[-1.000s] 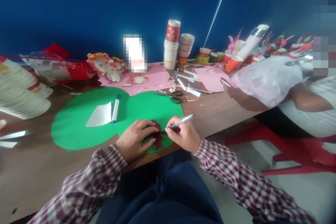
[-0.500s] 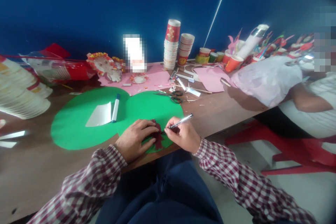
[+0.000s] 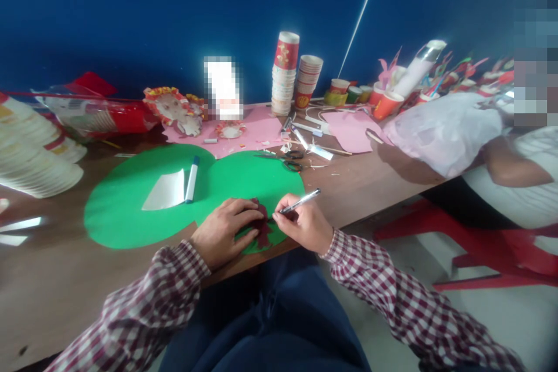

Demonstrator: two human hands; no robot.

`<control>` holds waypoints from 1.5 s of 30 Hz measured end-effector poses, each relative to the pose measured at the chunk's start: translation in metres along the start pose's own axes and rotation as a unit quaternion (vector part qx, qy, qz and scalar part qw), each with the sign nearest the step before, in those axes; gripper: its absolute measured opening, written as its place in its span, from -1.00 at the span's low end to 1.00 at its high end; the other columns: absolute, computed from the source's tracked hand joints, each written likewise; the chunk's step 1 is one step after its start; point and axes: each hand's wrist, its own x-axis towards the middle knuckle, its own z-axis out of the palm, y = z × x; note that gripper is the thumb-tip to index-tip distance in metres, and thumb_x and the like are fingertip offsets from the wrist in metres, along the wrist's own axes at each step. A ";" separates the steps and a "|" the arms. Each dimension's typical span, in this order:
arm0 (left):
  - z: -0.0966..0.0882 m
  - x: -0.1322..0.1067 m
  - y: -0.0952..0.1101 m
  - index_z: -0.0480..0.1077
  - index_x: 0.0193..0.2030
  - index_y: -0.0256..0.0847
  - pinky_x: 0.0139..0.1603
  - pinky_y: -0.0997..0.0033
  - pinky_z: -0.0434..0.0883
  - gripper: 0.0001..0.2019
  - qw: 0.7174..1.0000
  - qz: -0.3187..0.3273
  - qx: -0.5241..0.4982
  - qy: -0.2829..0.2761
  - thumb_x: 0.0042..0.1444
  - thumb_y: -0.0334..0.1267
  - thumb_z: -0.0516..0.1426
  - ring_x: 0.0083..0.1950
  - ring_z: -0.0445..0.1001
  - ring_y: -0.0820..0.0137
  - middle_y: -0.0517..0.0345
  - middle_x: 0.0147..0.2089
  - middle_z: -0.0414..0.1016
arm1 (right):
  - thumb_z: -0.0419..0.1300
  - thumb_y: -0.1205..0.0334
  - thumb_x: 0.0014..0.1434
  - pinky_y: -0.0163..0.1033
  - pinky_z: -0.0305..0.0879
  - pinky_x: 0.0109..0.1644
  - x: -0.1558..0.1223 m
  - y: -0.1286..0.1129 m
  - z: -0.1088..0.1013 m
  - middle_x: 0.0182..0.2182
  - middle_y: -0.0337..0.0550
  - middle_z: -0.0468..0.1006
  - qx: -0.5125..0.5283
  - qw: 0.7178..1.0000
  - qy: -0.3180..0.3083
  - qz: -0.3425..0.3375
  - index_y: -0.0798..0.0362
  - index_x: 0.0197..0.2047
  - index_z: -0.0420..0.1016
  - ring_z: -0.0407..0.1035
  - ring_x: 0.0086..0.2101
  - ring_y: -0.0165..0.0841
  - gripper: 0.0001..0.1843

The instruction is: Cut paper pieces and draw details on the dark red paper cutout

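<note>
My left hand (image 3: 226, 231) lies flat with its fingers spread, pressing a dark red paper cutout (image 3: 263, 231) onto a large green paper sheet (image 3: 131, 218). In my right hand (image 3: 307, 224) is a pen (image 3: 300, 201), gripped between thumb and fingers. Its tip is down at the right edge of the cutout; whether it touches the paper is too small to tell. A white marker with a blue cap (image 3: 192, 180) and a piece of white paper (image 3: 164, 190) rest on the green sheet. Black-handled scissors (image 3: 291, 160) lie at its upper right edge.
Stacked paper cups (image 3: 285, 78) stand at the back, and more cups (image 3: 39, 151) lean at the left. Pink paper (image 3: 261, 126) with scraps lies behind the green sheet. A plastic bag (image 3: 444, 133) and a seated person's arm (image 3: 517, 163) are at the right, above a red stool (image 3: 475, 244).
Both hands, the pen and the cutout hold nearly the same place. The person at the right has shifted slightly.
</note>
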 end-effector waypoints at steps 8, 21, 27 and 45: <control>0.000 0.000 0.000 0.35 0.00 -0.13 0.09 0.22 0.27 -0.73 1.000 0.004 0.003 0.002 0.15 -0.24 0.06 0.08 0.30 0.30 0.07 0.03 0.37 | 0.10 0.26 0.16 -0.39 0.16 -0.48 0.001 0.001 -0.001 -0.57 -0.30 0.37 0.016 1.000 0.009 0.002 0.07 -0.37 0.32 0.26 -0.57 -0.49 -0.91; 0.000 0.000 0.000 0.36 0.00 -0.14 0.09 0.21 0.28 -0.73 1.000 0.007 0.003 0.005 0.16 -0.23 0.05 0.07 0.31 0.28 0.05 0.03 0.38 | 0.10 0.25 0.16 -0.39 0.16 -0.48 0.001 0.000 -0.001 -0.57 -0.30 0.36 0.007 1.000 0.028 0.008 0.07 -0.36 0.32 0.27 -0.57 -0.48 -0.91; -0.001 -0.001 0.000 0.36 -0.01 -0.13 0.08 0.21 0.28 -0.74 1.000 0.007 0.004 0.006 0.16 -0.22 0.05 0.07 0.31 0.28 0.07 0.02 0.38 | 0.10 0.26 0.17 -0.38 0.17 -0.47 0.001 0.001 -0.001 -0.56 -0.29 0.37 0.004 1.000 0.027 0.007 0.07 -0.35 0.32 0.28 -0.57 -0.47 -0.92; -0.001 0.000 0.001 0.37 -0.02 -0.14 0.08 0.20 0.30 -0.73 1.000 0.011 0.007 0.010 0.15 -0.24 0.05 0.07 0.32 0.27 0.05 0.02 0.38 | 0.10 0.26 0.17 -0.38 0.16 -0.47 0.001 0.000 -0.002 -0.56 -0.30 0.37 0.015 1.000 -0.008 0.005 0.07 -0.35 0.33 0.27 -0.55 -0.47 -0.92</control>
